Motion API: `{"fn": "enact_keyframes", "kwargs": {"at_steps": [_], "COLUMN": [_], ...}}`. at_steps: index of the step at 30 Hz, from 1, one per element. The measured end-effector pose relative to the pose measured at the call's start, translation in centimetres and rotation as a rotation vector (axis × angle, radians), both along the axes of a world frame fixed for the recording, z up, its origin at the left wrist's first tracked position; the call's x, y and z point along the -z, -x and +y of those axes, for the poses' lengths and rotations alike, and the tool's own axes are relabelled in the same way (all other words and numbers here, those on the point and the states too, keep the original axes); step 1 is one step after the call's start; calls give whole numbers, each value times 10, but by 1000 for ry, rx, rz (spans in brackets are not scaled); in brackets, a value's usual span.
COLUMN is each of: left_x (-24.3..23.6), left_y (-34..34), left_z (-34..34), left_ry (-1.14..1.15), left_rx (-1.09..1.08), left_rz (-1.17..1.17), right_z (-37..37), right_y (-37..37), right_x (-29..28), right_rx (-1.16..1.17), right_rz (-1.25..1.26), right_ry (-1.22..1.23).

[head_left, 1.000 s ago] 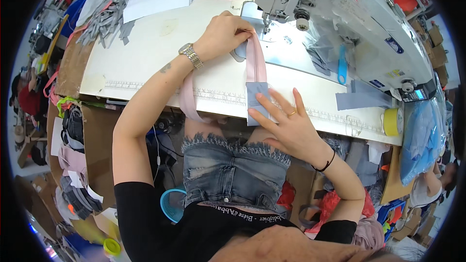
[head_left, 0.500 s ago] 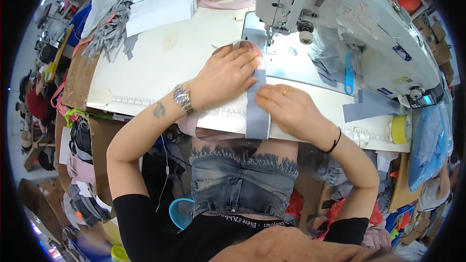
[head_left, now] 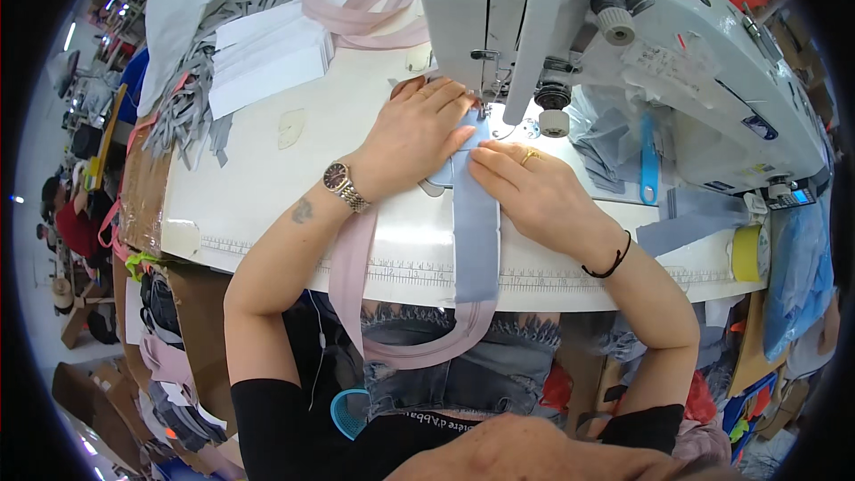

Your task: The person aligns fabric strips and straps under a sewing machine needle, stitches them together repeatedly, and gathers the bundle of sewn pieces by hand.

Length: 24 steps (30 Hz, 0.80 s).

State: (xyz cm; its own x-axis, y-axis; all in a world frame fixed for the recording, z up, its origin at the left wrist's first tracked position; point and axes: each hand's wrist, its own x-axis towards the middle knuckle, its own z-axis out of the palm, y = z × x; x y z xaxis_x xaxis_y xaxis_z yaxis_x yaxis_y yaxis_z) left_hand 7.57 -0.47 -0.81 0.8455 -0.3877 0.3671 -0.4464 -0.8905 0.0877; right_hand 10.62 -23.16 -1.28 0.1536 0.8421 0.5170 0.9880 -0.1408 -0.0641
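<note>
A blue-grey fabric strip [head_left: 476, 240] runs from beneath the needle area of a white sewing machine [head_left: 459, 18] toward me. Its near end meets a pink zipper tape [head_left: 352, 272], which loops over the table's front edge. My left hand [head_left: 411, 138] lies with fingers stretched over the work, just left of the presser foot [head_left: 484, 110], its thumb on the strip. My right hand [head_left: 543, 187] has its thumb and fingers closed on the strip's right edge, near the foot. The fabric under my left palm is mostly hidden.
White sheets [head_left: 267, 58], grey scraps [head_left: 187, 107] and more pink tape [head_left: 365, 0] lie at the far left. Right of the machine bed are a blue tool [head_left: 649, 160], grey pieces [head_left: 695, 221] and a yellow tape roll [head_left: 750, 254]. A printed ruler [head_left: 410, 272] follows the front edge.
The strip's far end has moved away from me to the presser foot, both hands going with it. More of the strip and the pink loop show in front, and the view has shifted.
</note>
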Motion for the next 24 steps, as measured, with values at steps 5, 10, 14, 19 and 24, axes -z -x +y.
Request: {"fn": "enact_keyframes", "kwargs": {"at_steps": [5, 10, 14, 19, 24], "left_x": [5, 2, -6, 1, 5], "left_y": [0, 21, 26, 14, 6], "left_z": [1, -3, -6, 0, 3], "left_ry": [62, 142, 165, 154, 108], "left_rx": [-7, 224, 159, 154, 111], "left_rz": [25, -54, 56, -77, -163], "right_z": [1, -8, -7, -4, 1], "right_y": [9, 37, 36, 34, 36], "right_x": [-7, -13, -12, -11, -12], "right_rx": [19, -120, -177, -195, -213], "right_rz": [-51, -22, -27, 33, 57], "right_ry": [81, 229, 211, 175, 160]}}
